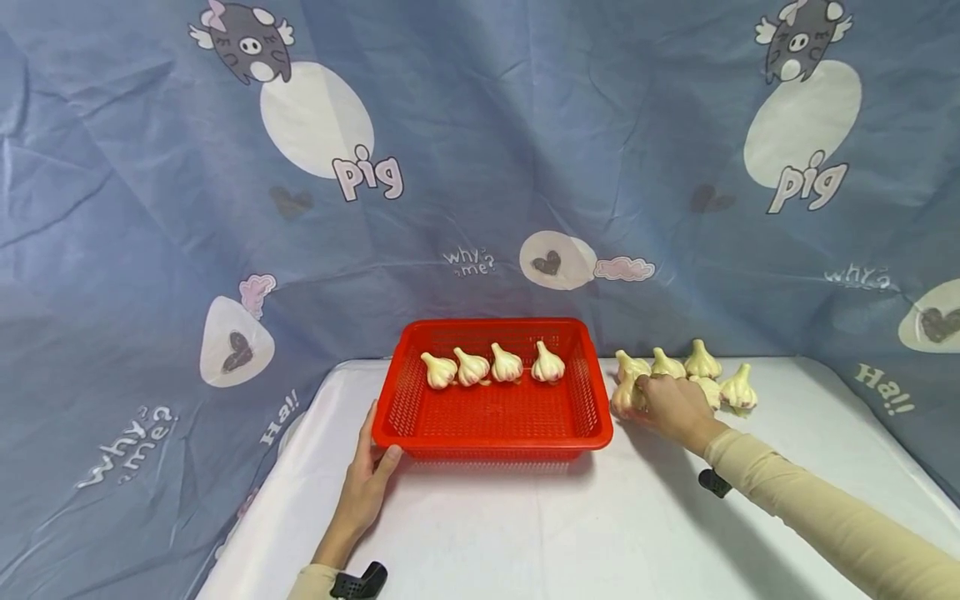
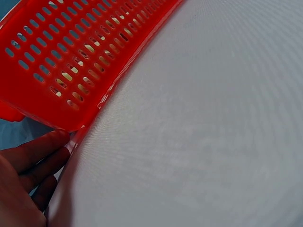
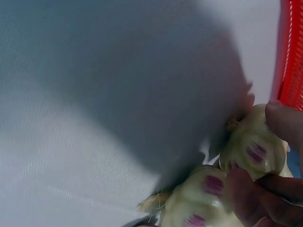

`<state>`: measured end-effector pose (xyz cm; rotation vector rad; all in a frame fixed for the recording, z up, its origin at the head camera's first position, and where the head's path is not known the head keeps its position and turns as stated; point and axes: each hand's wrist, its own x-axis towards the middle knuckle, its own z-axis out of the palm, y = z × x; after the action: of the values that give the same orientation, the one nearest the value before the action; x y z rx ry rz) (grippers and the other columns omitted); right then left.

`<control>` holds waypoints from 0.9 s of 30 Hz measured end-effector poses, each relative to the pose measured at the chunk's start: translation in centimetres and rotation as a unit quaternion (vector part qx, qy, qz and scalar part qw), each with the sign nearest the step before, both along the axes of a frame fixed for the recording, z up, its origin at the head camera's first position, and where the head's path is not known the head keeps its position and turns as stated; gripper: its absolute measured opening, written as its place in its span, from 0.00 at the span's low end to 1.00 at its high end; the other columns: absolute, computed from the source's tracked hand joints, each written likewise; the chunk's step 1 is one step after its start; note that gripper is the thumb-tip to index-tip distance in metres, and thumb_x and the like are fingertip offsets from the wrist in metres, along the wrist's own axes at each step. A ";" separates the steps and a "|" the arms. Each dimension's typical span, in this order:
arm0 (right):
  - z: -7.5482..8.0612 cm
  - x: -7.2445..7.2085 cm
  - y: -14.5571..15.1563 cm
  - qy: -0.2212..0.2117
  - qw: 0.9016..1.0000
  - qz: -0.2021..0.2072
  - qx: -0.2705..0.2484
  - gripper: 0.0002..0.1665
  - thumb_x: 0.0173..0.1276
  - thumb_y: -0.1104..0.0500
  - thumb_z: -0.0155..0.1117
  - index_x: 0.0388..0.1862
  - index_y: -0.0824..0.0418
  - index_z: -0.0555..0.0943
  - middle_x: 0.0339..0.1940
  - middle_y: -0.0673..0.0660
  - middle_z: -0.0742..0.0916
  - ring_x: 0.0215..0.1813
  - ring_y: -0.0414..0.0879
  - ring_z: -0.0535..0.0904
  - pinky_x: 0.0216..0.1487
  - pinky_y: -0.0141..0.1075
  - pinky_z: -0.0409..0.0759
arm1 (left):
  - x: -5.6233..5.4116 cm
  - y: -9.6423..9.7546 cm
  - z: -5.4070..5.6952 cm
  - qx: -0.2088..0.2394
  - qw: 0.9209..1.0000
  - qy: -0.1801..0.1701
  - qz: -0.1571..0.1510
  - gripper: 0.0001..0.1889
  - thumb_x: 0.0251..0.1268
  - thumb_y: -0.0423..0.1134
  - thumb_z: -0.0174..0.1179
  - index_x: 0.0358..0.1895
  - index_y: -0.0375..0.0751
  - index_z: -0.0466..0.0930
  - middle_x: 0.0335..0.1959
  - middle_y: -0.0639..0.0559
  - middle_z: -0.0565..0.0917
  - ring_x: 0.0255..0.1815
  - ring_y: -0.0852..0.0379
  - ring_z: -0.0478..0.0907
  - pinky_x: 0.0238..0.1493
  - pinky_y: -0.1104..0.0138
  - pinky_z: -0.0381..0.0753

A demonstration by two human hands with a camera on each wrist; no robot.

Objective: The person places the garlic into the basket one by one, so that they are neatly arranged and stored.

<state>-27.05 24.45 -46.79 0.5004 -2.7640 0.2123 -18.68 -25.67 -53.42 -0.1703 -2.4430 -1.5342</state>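
Observation:
A red plastic basket (image 1: 495, 450) stands mid-table, with several garlic bulbs (image 1: 506, 364) in a row along its far side. My left hand (image 1: 366, 483) rests at its near left corner, fingers fairly straight along the side. In the left wrist view the fingertips (image 2: 59, 137) touch the bottom edge of the basket wall (image 2: 52, 106). Right of the basket, my right hand (image 1: 678, 408) pinches a garlic bulb (image 3: 255, 151) between thumb and fingers; the bulb sits at the near left of a group. Another bulb (image 3: 199, 196) lies close against the fingers.
Several more garlic bulbs (image 1: 702, 360) lie around and behind the right hand, one (image 1: 738, 387) at the group's right end. A white cloth covers the table (image 1: 480, 533). Blue printed fabric (image 1: 480, 150) hangs behind and along both sides.

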 end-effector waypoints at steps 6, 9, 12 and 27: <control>-0.1 0.1 -0.3 0.000 1.000 -0.003 0.005 0.24 0.53 0.46 0.84 0.25 0.56 0.77 0.15 0.53 0.79 0.16 0.51 0.73 0.15 0.48 0.71 | 0.1 0.0 0.1 0.000 1.000 0.000 -0.004 0.43 0.81 0.40 0.56 0.88 0.65 0.42 0.86 0.51 0.61 0.66 0.51 0.82 0.68 0.64 0.75; -0.2 0.1 -0.5 0.006 1.000 -0.011 0.001 0.23 0.54 0.46 0.82 0.25 0.56 0.77 0.15 0.53 0.79 0.16 0.52 0.73 0.15 0.48 0.71 | 0.1 0.0 0.2 -0.001 1.000 0.000 -0.004 0.43 0.80 0.39 0.56 0.88 0.65 0.42 0.86 0.51 0.61 0.66 0.49 0.82 0.70 0.57 0.75; -0.3 0.1 -0.6 0.015 1.000 -0.016 -0.003 0.22 0.56 0.46 0.81 0.25 0.56 0.77 0.14 0.54 0.78 0.15 0.53 0.73 0.14 0.49 0.71 | 0.1 0.1 0.2 0.004 1.000 0.001 -0.005 0.43 0.80 0.39 0.56 0.88 0.65 0.42 0.86 0.51 0.61 0.67 0.46 0.81 0.71 0.47 0.74; -0.4 0.2 -0.7 -0.018 0.999 -0.026 -0.018 0.22 0.58 0.46 0.81 0.27 0.56 0.77 0.16 0.50 0.77 0.17 0.49 0.72 0.16 0.44 0.67 | 0.0 0.0 0.0 0.002 1.000 0.003 -0.004 0.43 0.80 0.40 0.56 0.88 0.66 0.43 0.86 0.51 0.62 0.67 0.45 0.82 0.69 0.62 0.74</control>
<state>-26.86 23.79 -47.20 0.4196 -2.7989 0.2605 -18.68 -25.64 -53.42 -0.1836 -2.4376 -1.5392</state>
